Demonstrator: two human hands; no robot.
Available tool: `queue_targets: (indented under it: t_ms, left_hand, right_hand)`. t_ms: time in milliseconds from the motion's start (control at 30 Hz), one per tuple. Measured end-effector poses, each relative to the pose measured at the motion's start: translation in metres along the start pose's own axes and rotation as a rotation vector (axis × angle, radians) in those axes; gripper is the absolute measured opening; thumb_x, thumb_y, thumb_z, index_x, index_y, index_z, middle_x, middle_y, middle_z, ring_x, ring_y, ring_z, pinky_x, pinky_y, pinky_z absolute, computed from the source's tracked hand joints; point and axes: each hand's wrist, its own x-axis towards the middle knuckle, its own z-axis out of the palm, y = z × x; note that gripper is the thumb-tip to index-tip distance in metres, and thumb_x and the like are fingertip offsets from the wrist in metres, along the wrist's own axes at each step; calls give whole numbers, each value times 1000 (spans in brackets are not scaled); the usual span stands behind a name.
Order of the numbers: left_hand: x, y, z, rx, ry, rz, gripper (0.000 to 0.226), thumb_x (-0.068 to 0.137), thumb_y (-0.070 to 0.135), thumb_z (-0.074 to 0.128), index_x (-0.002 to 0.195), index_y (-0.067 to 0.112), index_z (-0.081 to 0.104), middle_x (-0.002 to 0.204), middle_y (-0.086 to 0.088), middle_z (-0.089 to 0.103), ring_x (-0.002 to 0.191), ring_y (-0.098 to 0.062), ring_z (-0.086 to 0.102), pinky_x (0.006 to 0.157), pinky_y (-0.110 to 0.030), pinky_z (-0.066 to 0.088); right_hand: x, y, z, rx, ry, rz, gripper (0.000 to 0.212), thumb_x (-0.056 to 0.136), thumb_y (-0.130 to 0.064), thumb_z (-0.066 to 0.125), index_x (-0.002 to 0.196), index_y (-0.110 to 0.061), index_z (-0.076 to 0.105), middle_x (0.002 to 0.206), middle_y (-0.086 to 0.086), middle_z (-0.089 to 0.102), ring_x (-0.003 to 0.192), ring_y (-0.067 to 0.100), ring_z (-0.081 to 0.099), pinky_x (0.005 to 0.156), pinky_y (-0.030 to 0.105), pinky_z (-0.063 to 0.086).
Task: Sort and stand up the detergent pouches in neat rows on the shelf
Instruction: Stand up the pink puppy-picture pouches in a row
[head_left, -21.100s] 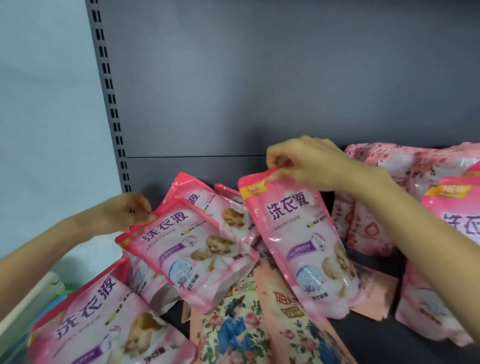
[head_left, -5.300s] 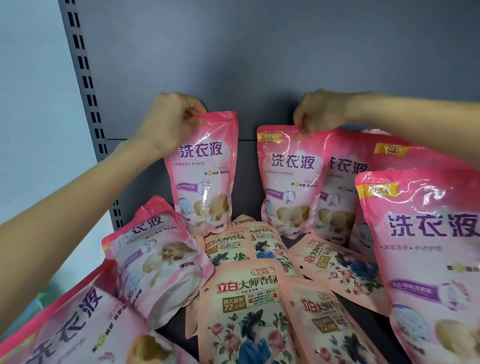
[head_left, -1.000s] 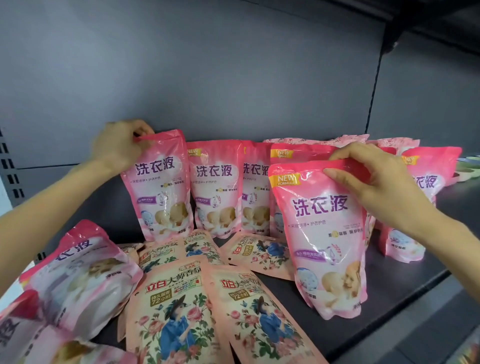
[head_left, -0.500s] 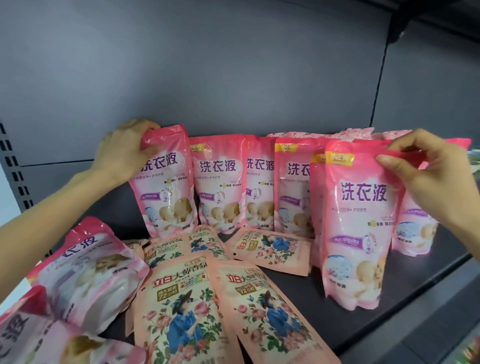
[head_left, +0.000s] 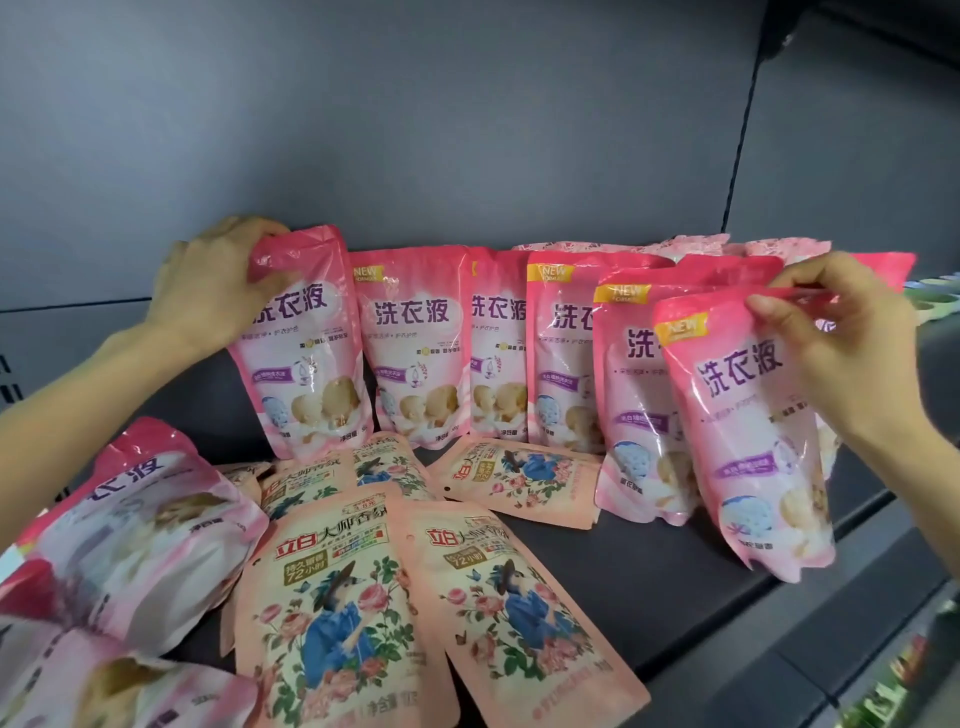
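Several pink detergent pouches stand in a row along the back of the dark shelf (head_left: 649, 582). My left hand (head_left: 218, 283) grips the top left corner of the leftmost standing pouch (head_left: 306, 364). My right hand (head_left: 841, 338) pinches the top edge of another pink pouch (head_left: 748, 447), which tilts at the right front of the row, near the shelf's front edge. Upright pink pouches (head_left: 415, 348) fill the row between the two. Several peach floral pouches (head_left: 332, 603) lie flat in front. More pink pouches (head_left: 130, 525) lie slumped at the left.
The grey back panel (head_left: 415, 130) rises behind the row. A vertical seam (head_left: 740, 130) divides the panel at the right. More pink floral packs (head_left: 701, 244) stand behind the row at the right. The shelf's front lip (head_left: 831, 623) runs diagonally at lower right.
My right hand has carried its pouch further right and nearer the shelf's front, now tilted. My left hand keeps hold of the leftmost pouch. The view has shifted slightly.
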Motion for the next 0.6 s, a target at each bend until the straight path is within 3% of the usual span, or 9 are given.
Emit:
queue_targets:
  t_ms: [133,267,400,600]
  left_hand:
    - [0,0,0,-11,5,-12,37,86,23,62,122,16,53,124,-12,55,107,-38,53,92,-49,41]
    - [1,2,1,-12,11,-20,37,86,22,61,121,17,53,124,-11,55,106,-38,53,92,-49,41]
    - [2,1,4,0,24,-25,37,87,24,60,122,16,53,124,-11,56,106,-38,53,92,-49,39]
    - [3,3,6,11,42,-14,37,87,27,61,121,15,54,123,-11,57,106,-38,54,92,-49,40]
  right_hand:
    - [9,-5,5,10,182,24,28,87,-18,61,77,-40,47,78,-30,56,76,-6,50,72,9,39]
    - [7,-2,14,55,399,43,28,88,-16,56,79,-39,42,82,-19,49,77,-5,47,72,20,41]
    - [-18,13,27,86,437,6,29,90,-14,55,85,-41,45,84,-22,52,79,-1,47,75,31,41]
    - [-17,13,26,112,392,-36,28,91,-18,59,88,-45,50,89,-17,52,81,1,50,77,30,43]
